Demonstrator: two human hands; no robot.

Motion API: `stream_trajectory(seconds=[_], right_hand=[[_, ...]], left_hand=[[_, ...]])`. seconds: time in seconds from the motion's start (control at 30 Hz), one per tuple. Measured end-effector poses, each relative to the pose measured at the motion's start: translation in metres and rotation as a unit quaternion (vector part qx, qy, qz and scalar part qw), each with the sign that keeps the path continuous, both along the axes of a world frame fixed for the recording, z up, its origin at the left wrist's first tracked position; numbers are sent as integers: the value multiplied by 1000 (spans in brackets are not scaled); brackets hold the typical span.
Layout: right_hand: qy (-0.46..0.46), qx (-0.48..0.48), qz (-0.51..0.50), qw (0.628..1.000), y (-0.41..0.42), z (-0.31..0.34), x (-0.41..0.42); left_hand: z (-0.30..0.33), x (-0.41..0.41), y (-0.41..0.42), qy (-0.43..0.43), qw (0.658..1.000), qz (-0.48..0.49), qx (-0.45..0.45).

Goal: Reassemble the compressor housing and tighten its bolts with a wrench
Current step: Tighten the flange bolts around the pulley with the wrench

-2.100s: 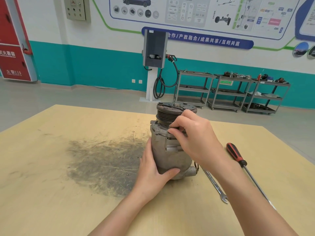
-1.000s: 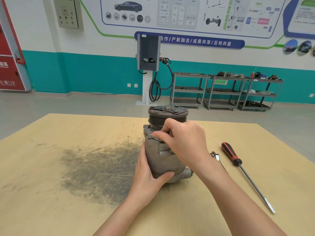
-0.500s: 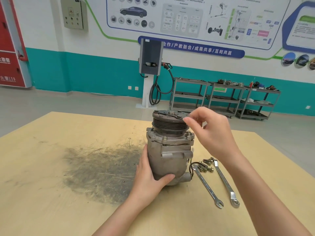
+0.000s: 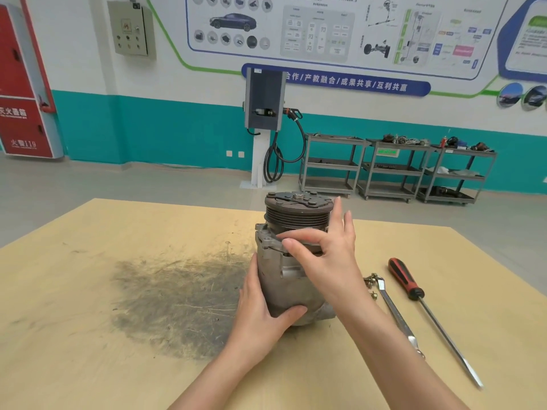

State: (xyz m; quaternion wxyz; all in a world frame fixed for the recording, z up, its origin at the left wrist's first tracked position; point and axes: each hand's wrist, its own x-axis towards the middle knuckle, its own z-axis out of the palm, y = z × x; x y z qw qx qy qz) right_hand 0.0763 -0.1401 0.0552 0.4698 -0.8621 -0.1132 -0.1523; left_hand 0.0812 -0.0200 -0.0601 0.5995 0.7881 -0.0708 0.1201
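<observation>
A grey metal compressor (image 4: 276, 287) stands upright on the wooden table (image 4: 88, 365), with its black grooved pulley (image 4: 296, 216) on top. My left hand (image 4: 260, 315) grips the lower body from the left, thumb across the front. My right hand (image 4: 328, 258) is in front of the housing flange; its thumb and index fingertips meet at a bolt on the flange rim, and the other fingers stand straight up. The pinched bolt is mostly hidden. A silver wrench (image 4: 395, 313) lies on the table to the right, untouched.
Loose bolts (image 4: 371, 281) lie by the wrench's far end. A red-and-black handled screwdriver (image 4: 407, 281) lies further right, shaft toward the near edge. A dark greasy stain (image 4: 177, 300) spreads left of the compressor. Metal carts stand far behind.
Half a second ago my right hand was lifted away beside the pulley; it has come back down to the flange. My left hand has kept its hold on the body.
</observation>
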Motion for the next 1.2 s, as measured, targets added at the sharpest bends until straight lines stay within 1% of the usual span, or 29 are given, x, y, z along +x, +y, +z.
stream_trajectory(seconds=[0.1, 0.17, 0.23, 0.3, 0.4, 0.47, 0.57, 0.67, 0.8, 0.9, 1.07, 1.2], right_hand=[[-2, 43, -44, 998, 9, -2, -2], [-40, 38, -94, 994, 15, -7, -2], [-69, 40, -112, 990, 19, -11, -3], [-71, 54, -98, 991, 18, -12, -3], [-60, 41, -67, 995, 14, -13, -5], [-47, 41, -65, 996, 13, -12, -5], [-44, 62, -90, 993, 15, -12, -4], [-77, 70, -121, 987, 19, -17, -4], [-97, 103, -102, 985, 18, -24, -6], [-100, 78, -94, 987, 17, -25, -6], [-72, 66, -118, 988, 18, -21, -3], [-88, 64, -140, 984, 22, -22, -2]], left_hand=[[-1, 0, 0, 0, 1000, -1, -1], [-2, 1, 0, -2, 1000, -1, -2], [-3, 1, 0, -6, 1000, 1, -3], [-4, 2, 0, -9, 1000, 2, -3], [-5, 3, 0, -11, 1000, 3, -2], [-6, 3, 0, -11, 1000, 3, -4], [-6, 3, -1, -11, 1000, 5, -6], [-5, 3, -2, -15, 1000, 5, -9], [-3, 1, -2, -17, 1000, 1, -14], [-3, 1, -2, -20, 1000, 2, -12], [-3, 1, -2, -16, 1000, 3, -11], [-3, 0, -1, -16, 1000, 2, -10]])
